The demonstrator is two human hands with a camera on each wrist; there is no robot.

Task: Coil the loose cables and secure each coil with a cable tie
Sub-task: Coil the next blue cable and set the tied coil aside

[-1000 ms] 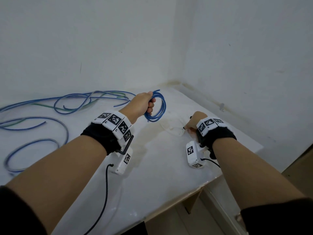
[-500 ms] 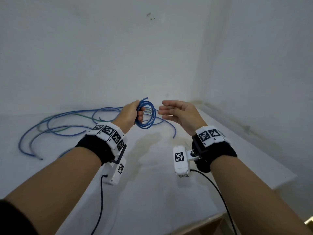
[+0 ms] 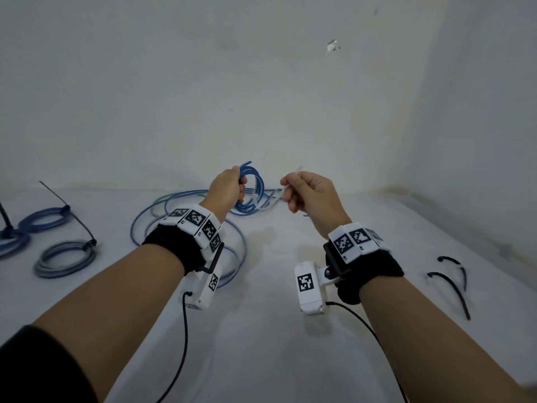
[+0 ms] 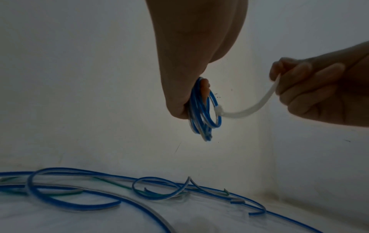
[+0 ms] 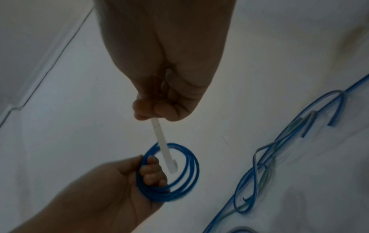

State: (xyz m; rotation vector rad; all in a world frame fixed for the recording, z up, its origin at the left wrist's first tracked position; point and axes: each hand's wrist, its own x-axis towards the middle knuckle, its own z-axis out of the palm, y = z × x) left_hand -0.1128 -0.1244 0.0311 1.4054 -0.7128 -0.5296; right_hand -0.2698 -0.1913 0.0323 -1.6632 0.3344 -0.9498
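My left hand (image 3: 236,189) is raised above the table and grips a small blue cable coil (image 3: 257,186) on its left side. In the left wrist view the coil (image 4: 203,110) hangs upright from the fingers. My right hand (image 3: 290,193) pinches a white cable tie (image 4: 249,108) by its tail. The tie's head end touches the right side of the coil (image 5: 179,173). Seen from the right wrist, the tie (image 5: 162,145) points down into the ring. I cannot tell whether it is looped around the strands.
Loose blue and green cables (image 3: 189,228) sprawl over the white table (image 3: 261,344) below my hands. At far left lie three coils (image 3: 65,258) tied with black ties. Two black cable ties (image 3: 450,274) lie at right. Walls stand close behind and to the right.
My right hand rose from the table's right side, passed open beside the coil, and now pinches a white tie against it. The left hand kept hold of the coil.
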